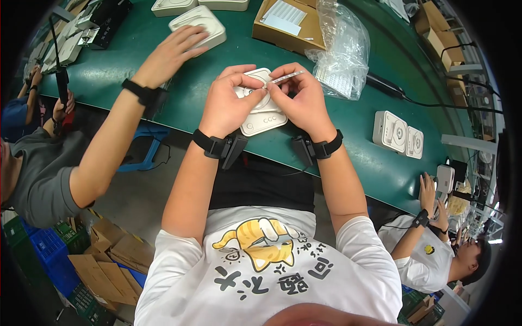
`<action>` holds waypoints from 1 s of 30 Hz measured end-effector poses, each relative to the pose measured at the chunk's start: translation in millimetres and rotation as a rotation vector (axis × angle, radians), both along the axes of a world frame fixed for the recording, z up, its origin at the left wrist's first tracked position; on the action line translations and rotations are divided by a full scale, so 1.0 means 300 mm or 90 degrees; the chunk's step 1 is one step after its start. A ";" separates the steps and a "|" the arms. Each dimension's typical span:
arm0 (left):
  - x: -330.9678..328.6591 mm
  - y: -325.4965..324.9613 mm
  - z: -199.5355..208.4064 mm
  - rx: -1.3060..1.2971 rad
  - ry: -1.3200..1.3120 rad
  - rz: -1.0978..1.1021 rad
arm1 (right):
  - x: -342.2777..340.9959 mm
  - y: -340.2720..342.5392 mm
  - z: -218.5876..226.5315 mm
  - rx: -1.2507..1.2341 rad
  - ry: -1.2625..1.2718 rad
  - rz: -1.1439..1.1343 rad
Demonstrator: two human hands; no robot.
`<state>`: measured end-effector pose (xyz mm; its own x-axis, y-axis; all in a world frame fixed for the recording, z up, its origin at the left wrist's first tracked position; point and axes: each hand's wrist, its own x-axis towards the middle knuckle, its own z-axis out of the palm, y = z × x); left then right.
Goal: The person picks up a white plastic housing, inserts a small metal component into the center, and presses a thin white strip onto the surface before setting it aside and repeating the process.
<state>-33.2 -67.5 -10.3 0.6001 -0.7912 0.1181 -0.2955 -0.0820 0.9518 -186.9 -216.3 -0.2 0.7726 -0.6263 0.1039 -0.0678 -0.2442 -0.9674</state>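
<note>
My right hand [298, 98] is closed on a narrow white strip [288, 77] with small dark marks, which looks like a strip of labels. Thumb and forefinger of my left hand [231, 100] are pinched together at the strip's near end, touching my right fingertips. Whatever lies between the left fingertips is too small to make out. Beneath both hands, near the table's front edge, lies a white box [263, 125] with round printed or moulded shapes, partly hidden by my fingers.
A co-worker's hand [182, 43] reaches in from the left onto a white moulded tray [215, 27]. Ahead are a cardboard box [261, 32] with label sheets and a clear plastic bag [348, 65]. White boxes [389, 136] stand at the right, nearer another person's hands [429, 195].
</note>
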 end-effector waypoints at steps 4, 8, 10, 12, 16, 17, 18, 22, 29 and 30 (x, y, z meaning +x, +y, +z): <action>-0.003 0.002 -0.012 -0.016 0.001 0.000 | -0.004 -0.010 -0.003 0.016 0.016 0.012; -0.011 0.001 -0.031 -0.041 -0.022 0.008 | -0.005 -0.011 -0.017 -0.032 0.015 0.001; -0.022 -0.003 -0.040 -0.070 -0.023 0.022 | -0.002 -0.011 -0.013 -0.024 0.023 -0.001; -0.027 -0.002 -0.042 -0.083 -0.023 0.030 | 0.002 -0.010 -0.006 -0.010 0.037 -0.005; -0.031 0.002 -0.045 -0.078 -0.037 0.038 | 0.006 -0.003 0.003 0.023 0.046 0.002; -0.030 0.000 -0.048 -0.083 -0.043 0.039 | 0.007 -0.002 0.005 0.024 0.047 0.003; -0.029 -0.002 -0.051 -0.088 -0.048 0.040 | 0.007 -0.001 0.008 0.025 0.038 0.006; -0.038 0.002 -0.048 -0.099 -0.028 0.046 | 0.010 -0.011 0.028 -0.010 0.025 0.028; -0.040 -0.001 -0.062 -0.120 -0.001 0.048 | 0.020 -0.023 0.062 -0.100 0.059 0.076; -0.038 -0.005 -0.064 -0.125 0.001 0.047 | 0.021 -0.028 0.059 -0.079 0.059 0.077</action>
<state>-44.6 -69.1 -29.4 0.6560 -0.7070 0.2643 -0.2936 0.0836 0.9523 -180.6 -224.7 17.6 0.8513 -0.5151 0.0999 -0.1179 -0.3732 -0.9202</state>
